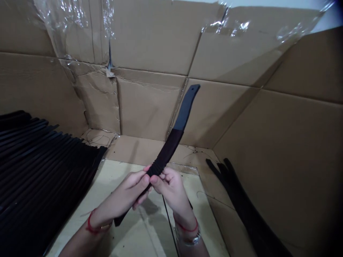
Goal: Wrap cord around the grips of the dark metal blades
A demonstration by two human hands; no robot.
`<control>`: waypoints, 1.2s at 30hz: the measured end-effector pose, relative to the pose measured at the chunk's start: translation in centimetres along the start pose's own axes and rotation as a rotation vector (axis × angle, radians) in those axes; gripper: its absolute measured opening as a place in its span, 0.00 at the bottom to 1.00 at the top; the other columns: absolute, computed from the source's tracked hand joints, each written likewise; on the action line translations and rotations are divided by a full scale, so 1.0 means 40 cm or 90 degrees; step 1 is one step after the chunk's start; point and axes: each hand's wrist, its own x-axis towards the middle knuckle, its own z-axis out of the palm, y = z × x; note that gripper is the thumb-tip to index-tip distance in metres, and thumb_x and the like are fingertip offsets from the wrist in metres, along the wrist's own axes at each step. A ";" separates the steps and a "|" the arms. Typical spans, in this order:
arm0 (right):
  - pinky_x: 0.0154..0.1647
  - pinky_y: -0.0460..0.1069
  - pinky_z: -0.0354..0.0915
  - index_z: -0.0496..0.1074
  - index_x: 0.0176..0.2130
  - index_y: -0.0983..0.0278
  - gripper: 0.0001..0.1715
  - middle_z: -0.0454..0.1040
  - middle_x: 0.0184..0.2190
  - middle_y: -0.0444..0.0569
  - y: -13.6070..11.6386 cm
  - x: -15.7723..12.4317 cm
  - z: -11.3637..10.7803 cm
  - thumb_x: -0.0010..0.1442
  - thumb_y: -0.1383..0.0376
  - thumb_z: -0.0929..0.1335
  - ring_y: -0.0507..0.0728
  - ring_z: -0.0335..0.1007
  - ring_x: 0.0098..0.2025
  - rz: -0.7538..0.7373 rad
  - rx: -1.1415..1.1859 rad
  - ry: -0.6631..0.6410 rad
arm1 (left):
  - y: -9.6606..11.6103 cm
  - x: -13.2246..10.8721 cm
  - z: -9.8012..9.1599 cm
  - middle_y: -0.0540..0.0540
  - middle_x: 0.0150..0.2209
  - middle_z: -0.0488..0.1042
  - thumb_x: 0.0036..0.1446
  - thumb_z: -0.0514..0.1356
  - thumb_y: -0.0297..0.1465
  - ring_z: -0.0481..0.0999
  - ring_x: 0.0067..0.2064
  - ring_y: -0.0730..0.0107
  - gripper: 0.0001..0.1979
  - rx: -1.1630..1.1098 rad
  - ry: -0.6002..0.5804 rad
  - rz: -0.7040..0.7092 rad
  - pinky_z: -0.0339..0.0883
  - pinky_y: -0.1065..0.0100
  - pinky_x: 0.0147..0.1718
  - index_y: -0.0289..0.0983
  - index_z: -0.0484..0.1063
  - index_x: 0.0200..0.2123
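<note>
Both hands grip a long, slightly curved dark strip (184, 112) with a small hole near its upper end. A dark fabric sleeve (171, 144) covers part of it and is bunched into wrinkles just above my thumbs. My left hand (138, 184) is closed around the strip from the left. On the other side, my right hand (167, 182) pinches the wrinkled sleeve with its thumb on top. The strip's lower end shows below my left wrist. Some fingers are hidden behind the strip.
On the left lies a large stack of dark strips (53, 160). Several more dark strips (241, 200) lean at the right. Taped cardboard walls (150, 103) enclose a pale board (115, 175). A thin dark cord (168, 217) runs down beside my right forearm.
</note>
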 end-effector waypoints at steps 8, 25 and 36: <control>0.20 0.44 0.55 0.77 0.32 0.67 0.26 0.64 0.19 0.42 -0.008 -0.014 0.009 0.46 0.47 0.76 0.49 0.57 0.22 -0.019 0.009 -0.004 | 0.003 -0.015 -0.050 0.58 0.18 0.57 0.58 0.57 0.48 0.52 0.16 0.81 0.21 -0.042 -0.095 -0.028 0.45 0.76 0.14 0.35 0.68 0.40; 0.15 0.44 0.54 0.71 0.30 0.65 0.24 0.64 0.17 0.40 0.010 0.012 -0.004 0.53 0.46 0.71 0.47 0.55 0.15 -0.031 -0.045 0.119 | -0.014 0.029 -0.019 0.53 0.18 0.63 0.61 0.51 0.51 0.60 0.20 0.77 0.23 0.000 0.088 -0.006 0.54 0.75 0.20 0.35 0.66 0.32; 0.19 0.43 0.58 0.77 0.33 0.66 0.24 0.69 0.20 0.43 -0.012 -0.009 0.001 0.49 0.48 0.75 0.49 0.61 0.21 -0.041 -0.008 -0.005 | 0.000 -0.005 -0.033 0.58 0.19 0.54 0.60 0.55 0.49 0.49 0.17 0.80 0.23 -0.069 -0.085 -0.044 0.44 0.76 0.14 0.35 0.67 0.46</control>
